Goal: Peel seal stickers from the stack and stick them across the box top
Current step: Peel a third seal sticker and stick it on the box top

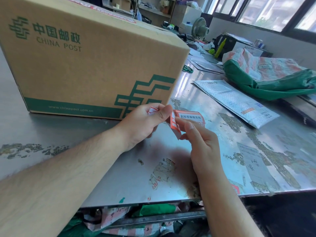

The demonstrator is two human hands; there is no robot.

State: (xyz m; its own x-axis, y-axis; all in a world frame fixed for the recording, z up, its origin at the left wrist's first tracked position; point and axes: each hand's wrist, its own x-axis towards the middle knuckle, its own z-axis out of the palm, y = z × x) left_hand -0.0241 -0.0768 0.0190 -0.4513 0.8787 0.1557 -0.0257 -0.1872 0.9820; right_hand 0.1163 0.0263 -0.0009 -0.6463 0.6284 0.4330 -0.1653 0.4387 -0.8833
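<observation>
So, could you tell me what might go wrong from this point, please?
1. The half-peeled sticker curls between the right hand and the stack gripped by the left hand; it could fold onto itself or tear.
2. The box stands taller than both hands, so the sticker may land crooked on top.

Bright daylight from windows (273,12) up right of the box (95,65), panes blown out. White glare on steel bench (191,96) right of the box. Soft blotchy shadow on bench just in front of box. Fisheye bend at frame edges; shelves (153,9) behind box slightly soft.
</observation>
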